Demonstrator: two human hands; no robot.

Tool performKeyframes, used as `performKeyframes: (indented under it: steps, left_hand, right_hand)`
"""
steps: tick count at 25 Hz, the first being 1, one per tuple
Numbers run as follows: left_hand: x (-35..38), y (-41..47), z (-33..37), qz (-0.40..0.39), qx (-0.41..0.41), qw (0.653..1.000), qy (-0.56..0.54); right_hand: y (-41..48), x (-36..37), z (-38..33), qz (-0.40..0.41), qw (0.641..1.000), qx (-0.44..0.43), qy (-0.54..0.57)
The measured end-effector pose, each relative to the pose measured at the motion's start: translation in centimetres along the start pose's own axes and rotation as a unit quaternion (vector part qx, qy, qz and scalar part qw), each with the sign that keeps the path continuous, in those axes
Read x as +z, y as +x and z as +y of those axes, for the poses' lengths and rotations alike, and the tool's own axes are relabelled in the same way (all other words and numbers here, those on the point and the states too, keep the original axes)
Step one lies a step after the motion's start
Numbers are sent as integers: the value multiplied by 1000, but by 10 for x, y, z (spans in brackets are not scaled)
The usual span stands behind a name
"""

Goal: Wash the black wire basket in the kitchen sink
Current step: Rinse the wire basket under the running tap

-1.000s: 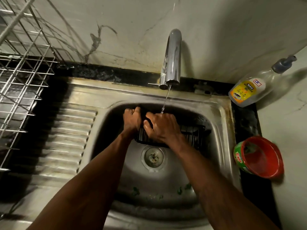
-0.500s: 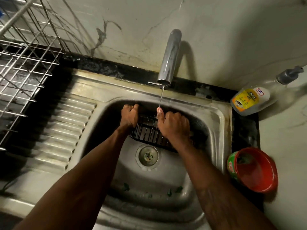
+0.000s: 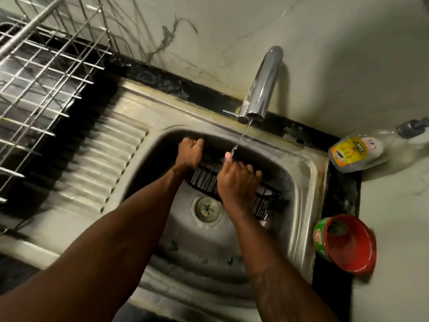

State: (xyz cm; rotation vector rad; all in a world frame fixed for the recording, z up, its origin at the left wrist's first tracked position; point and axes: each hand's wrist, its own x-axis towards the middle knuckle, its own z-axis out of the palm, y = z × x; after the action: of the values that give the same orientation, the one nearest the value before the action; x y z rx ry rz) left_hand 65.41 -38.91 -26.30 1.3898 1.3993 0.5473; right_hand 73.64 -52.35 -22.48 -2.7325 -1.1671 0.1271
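Note:
The black wire basket (image 3: 263, 201) lies tilted inside the steel sink (image 3: 304, 187), above the drain (image 3: 207, 208). My left hand (image 3: 189, 154) grips its far left end, fingers curled over the rim. My right hand (image 3: 236, 180) lies over the basket's middle with fingers curled onto the wires and the thumb raised. A thin stream of water from the chrome tap (image 3: 262, 87) falls onto that thumb. Much of the basket is hidden under my hands.
A ribbed steel drainboard (image 3: 97, 163) sits left of the bowl, with a metal wire dish rack (image 3: 39, 73) above it. On the right counter stand a pump soap bottle (image 3: 357, 152) and a red tub (image 3: 348, 245). Green scraps (image 3: 173, 246) lie in the sink bottom.
The view has shifted, so the sink now sits further right and lower. My hands have spread apart along the basket, and my right thumb now sits under the water stream.

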Motion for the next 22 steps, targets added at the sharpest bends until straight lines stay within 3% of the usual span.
performKeyframes:
  steps: [6, 9, 11, 13, 14, 17, 18, 22]
  left_hand:
    - [-9, -8, 3, -35, 5, 996, 87]
    - [-15, -3, -7, -56, 38, 982, 179]
    - [-13, 5, -14, -65, 0, 996, 61]
    - [-9, 1, -14, -107, -55, 988, -94]
    - [-9, -2, -12, -104, -36, 991, -73]
    - [-9, 2, -16, -66, 22, 981, 181]
    - [-7, 5, -15, -51, 3, 981, 186]
    - [-5, 0, -3, -67, -111, 992, -7]
  right_hand:
    - [-3, 10, -35, -13, 987, -157, 9]
    - [29, -9, -28, -97, 974, -203, -7]
    - [43, -15, -28, -101, 982, -161, 23]
    - [42, -11, -31, -61, 992, -107, 37]
    - [38, -5, -33, -23, 995, -87, 35]
    - [16, 11, -50, 78, 995, -53, 38]
    - [9, 15, -53, 76, 994, -71, 41]
    - [-11, 18, -12, -10, 977, -215, -11]
